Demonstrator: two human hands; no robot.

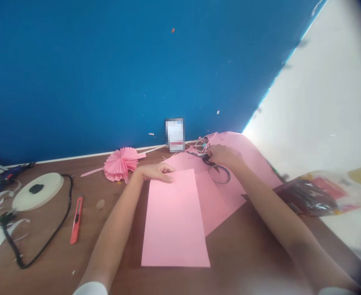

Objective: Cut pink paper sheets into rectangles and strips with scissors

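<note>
From where I sit, watching the feed, I have 2 bare hands over a brown desk (128, 274). The pink sheet (174, 225) lies in the middle, its long sides running away from me, its far left part under the left hand (157, 171). The thumb lies on the paper near the far edge; I cannot tell whether the fingers pinch it or only press. The right hand (225, 155) has its fingers closed about the handle of the scissors (204, 156), blades pointing left, beyond the sheet's far right corner. Just below that hand I see a dark ring (222, 182) (I can't make out whether it belongs to the scissors). More pink paper (254, 164) spreads beneath the right forearm and partly under the sheet.

Left of the left hand, near the blue wall (106, 73), sits 1 pleated pink rosette (121, 164) with narrow pink strips at its 2 sides. Nearer me on that side are a red cutter (76, 221), a black cable (71, 196) curving across the wood, and a cream disc (45, 192) with a dark centre. A pixelated upright rectangle (174, 135) stands against the wall. At far right I get a blurred, shiny plastic packet (312, 196).
</note>
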